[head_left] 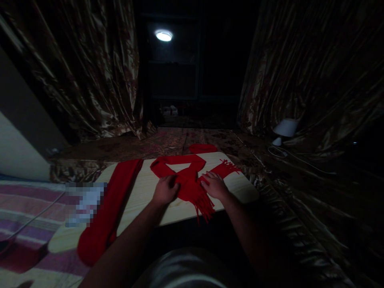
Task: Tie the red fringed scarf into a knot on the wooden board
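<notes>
A red scarf (188, 183) with fringed ends lies on a pale wooden board (141, 204), looped at the top and crossed over itself. One fringe hangs toward me over the board's near edge; the other points to the right. My left hand (166, 190) is at the scarf's left side, fingers curled in and closed on its edge, with the fingertips partly hidden. On the right part of the scarf, near the crossing, rests my right hand (215, 186), its fingers stretched out and apart.
A folded red cloth (118, 200) lies across the board's left part. Beyond the far edge sits another red piece (203, 148). A small white lamp (285, 128) with a cord stands at the right. Striped bedding (30, 208) is at the left; patterned curtains (120, 80) hang behind.
</notes>
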`<state>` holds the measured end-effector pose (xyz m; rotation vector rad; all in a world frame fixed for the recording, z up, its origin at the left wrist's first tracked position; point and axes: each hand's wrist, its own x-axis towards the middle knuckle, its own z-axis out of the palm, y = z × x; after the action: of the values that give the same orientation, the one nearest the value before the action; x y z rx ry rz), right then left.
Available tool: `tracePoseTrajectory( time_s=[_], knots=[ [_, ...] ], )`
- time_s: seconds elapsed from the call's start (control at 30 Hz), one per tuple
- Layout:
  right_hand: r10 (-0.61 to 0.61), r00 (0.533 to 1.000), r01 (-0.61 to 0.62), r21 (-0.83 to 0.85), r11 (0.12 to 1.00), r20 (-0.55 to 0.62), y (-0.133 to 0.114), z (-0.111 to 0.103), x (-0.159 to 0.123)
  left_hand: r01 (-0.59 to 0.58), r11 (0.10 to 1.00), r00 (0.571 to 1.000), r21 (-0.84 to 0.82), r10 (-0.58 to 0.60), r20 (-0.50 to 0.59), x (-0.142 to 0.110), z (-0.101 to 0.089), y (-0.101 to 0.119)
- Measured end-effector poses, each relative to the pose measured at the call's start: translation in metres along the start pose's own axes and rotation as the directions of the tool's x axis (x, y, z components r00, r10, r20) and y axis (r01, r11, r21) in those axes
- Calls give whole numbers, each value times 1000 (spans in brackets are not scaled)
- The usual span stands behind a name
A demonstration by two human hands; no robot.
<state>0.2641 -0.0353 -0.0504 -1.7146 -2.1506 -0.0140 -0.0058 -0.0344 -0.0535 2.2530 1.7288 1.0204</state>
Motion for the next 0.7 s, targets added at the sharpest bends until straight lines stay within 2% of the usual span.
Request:
tracePoseTrajectory(
  time_s=[0.1,0.23,0.3,0.4,0.7],
  knots=[
    [26,992,-25,11,1000,-119,1,-4,-1,15,1000,1000,1,-15,-1,0,-2,2],
    [139,964,-155,-57,986,-227,1,-12,-4,23,1000,1000,9,-23,-4,0,-2,3],
    [156,962,-181,-95,979,-225,-1,-14,-6,29,1000,1000,7,-29,-4,-1,-2,2],
    [123,977,-145,-122,982,-173,-5,-16,-7,41,999,999,1,-41,0,-1,-2,2],
    [128,986,-141,-122,982,-110,-7,-12,-7,43,999,999,12,-44,3,-1,-2,2]
  ],
)
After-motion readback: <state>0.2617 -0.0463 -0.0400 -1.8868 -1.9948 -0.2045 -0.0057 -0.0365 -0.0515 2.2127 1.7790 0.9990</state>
